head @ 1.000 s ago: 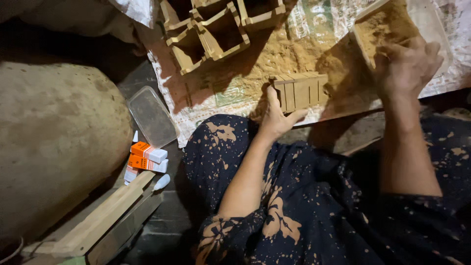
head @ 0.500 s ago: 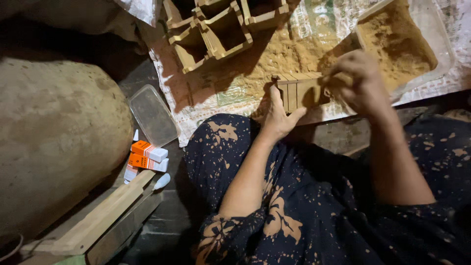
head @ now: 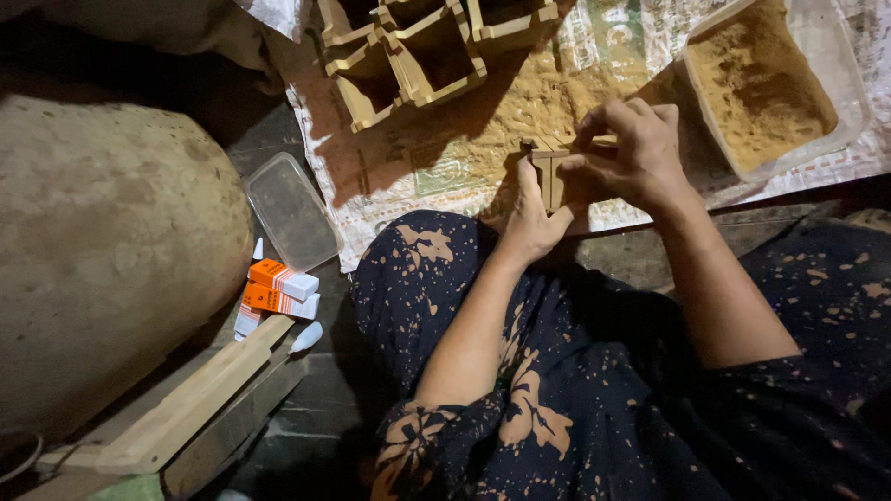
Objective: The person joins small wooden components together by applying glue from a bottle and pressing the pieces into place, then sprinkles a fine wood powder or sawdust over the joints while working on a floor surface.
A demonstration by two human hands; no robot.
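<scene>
A small wooden slotted mould [head: 548,167] lies on a printed woven sheet [head: 436,158] dusted with tan powder. My left hand [head: 534,218] grips the mould's near left edge, thumb up along its side. Over the mould's right half rests my right hand [head: 631,153], fingers curled down onto it, and most of the mould is hidden beneath. Whether the fingers pinch any powder cannot be told. A clear plastic tub [head: 840,70] of tan powder [head: 761,83] stands just right of my right hand.
Several open wooden box moulds [head: 418,46] stand at the sheet's far edge. A clear plastic lid [head: 290,211] and two orange-and-white small cartons [head: 280,288] lie left of my knee. Wooden planks [head: 195,399] lie lower left beside a large rounded brown mass [head: 102,250].
My right hand came away from the powder tub leftward and now lies over the mould. The left hand stays at the mould's near edge.
</scene>
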